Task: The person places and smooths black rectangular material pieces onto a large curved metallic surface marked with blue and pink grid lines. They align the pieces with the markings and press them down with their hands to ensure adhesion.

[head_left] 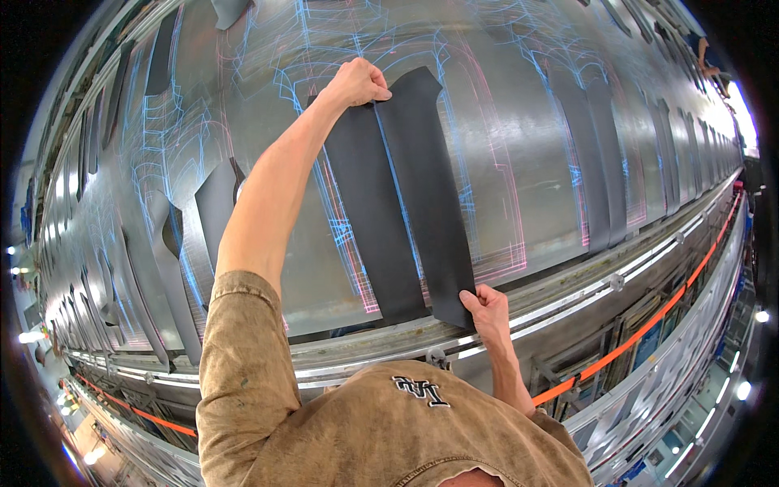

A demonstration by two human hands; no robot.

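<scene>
Two long black sheet pieces lie side by side on a grey metal table marked with blue and pink drawn lines. A narrow gap with a blue line runs between them. My left hand is closed in a pinch at the far end of the right black sheet piece, by its upper left corner. At the near end, beside the table's edge, my right hand pinches that piece's lower right corner between thumb and fingers. The left black sheet piece lies flat, its top partly hidden behind my left hand.
More dark sheet pieces lie in pairs to the right. Curled dark pieces rest on the left. A metal rail and an orange strip run along the near edge. Another person stands at the far right.
</scene>
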